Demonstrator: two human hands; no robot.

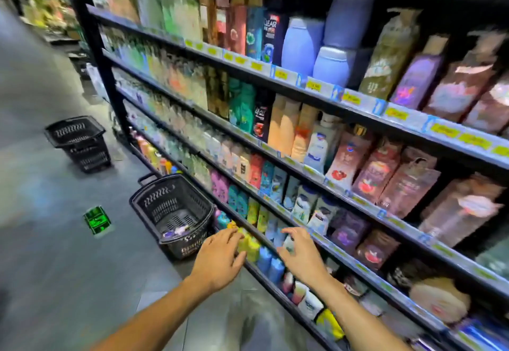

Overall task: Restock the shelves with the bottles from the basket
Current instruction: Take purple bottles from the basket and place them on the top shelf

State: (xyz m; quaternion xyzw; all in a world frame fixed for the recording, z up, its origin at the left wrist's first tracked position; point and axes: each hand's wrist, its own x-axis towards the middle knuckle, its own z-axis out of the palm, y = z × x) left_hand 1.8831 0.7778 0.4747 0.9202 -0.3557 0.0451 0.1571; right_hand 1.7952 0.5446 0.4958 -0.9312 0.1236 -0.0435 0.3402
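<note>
A black plastic basket stands on the floor against the shelving, with a purple bottle lying in its bottom. My left hand reaches to the lowest shelf, its fingers touching the yellow bottles there. My right hand is beside it, fingers curled around a small pale bottle at the front of the shelf above the blue bottles. The frame is blurred, so the exact grip is hard to read.
Tall black shelving full of shampoo and body-wash bottles fills the right side. A second, stacked black basket stands further down the aisle. A green bottle lies on the grey floor left of the near basket.
</note>
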